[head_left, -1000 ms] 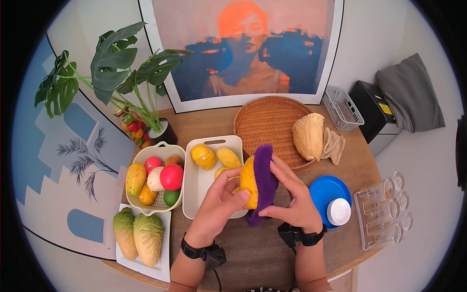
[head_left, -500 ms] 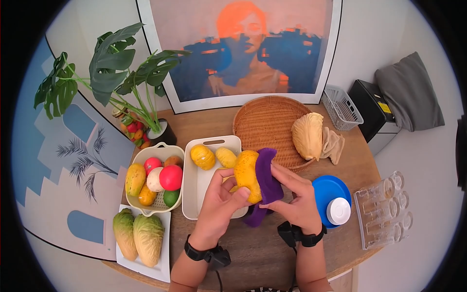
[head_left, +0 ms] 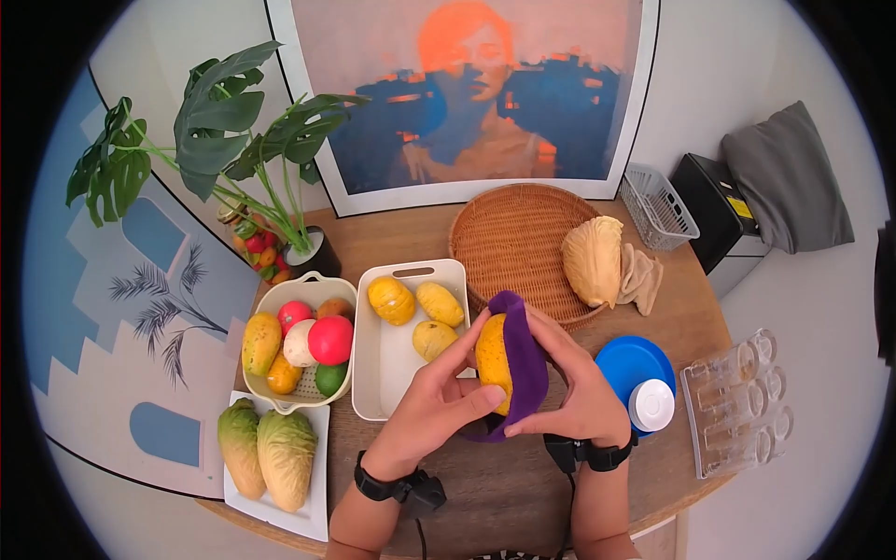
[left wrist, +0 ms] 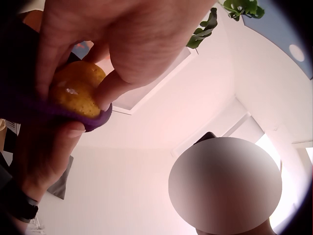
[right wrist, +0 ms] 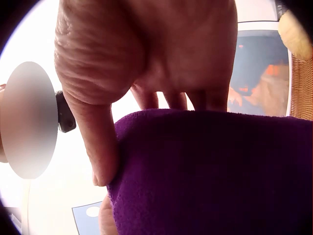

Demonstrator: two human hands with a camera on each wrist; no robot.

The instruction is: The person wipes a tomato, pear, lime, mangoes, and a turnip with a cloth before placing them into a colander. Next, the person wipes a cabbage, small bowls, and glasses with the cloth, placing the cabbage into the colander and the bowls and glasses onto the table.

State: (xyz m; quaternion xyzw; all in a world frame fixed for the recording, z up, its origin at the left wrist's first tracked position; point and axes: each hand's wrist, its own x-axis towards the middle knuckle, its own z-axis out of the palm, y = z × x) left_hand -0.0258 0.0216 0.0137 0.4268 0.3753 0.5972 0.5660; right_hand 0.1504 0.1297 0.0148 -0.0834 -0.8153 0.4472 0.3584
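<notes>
In the head view my left hand (head_left: 437, 397) grips a yellow, brown-speckled mango (head_left: 493, 364), thumb on its near side and fingers behind it. A purple cloth (head_left: 526, 373) wraps the mango's right side. My right hand (head_left: 583, 387) holds this cloth from the right, its thumb at the lower edge and fingers at the upper one. In the left wrist view the mango (left wrist: 78, 93) shows between my fingers, with the cloth (left wrist: 54, 111) under it. The cloth (right wrist: 210, 166) fills the lower right wrist view and hides the mango there.
A white tray (head_left: 371, 401) left of my hands holds several yellow lumpy pieces. Further left stand a fruit basket (head_left: 294, 403) and a plate of cabbages (head_left: 319, 467). Behind lies a wicker tray (head_left: 504, 238); at right are a blue plate (head_left: 644, 355), a white cup (head_left: 651, 405) and a glass rack (head_left: 695, 439).
The mango turned to show more of its face half a second ago, then turned back against the cloth. Both hands have shifted slightly right, uncovering a yellow piece in the white tray.
</notes>
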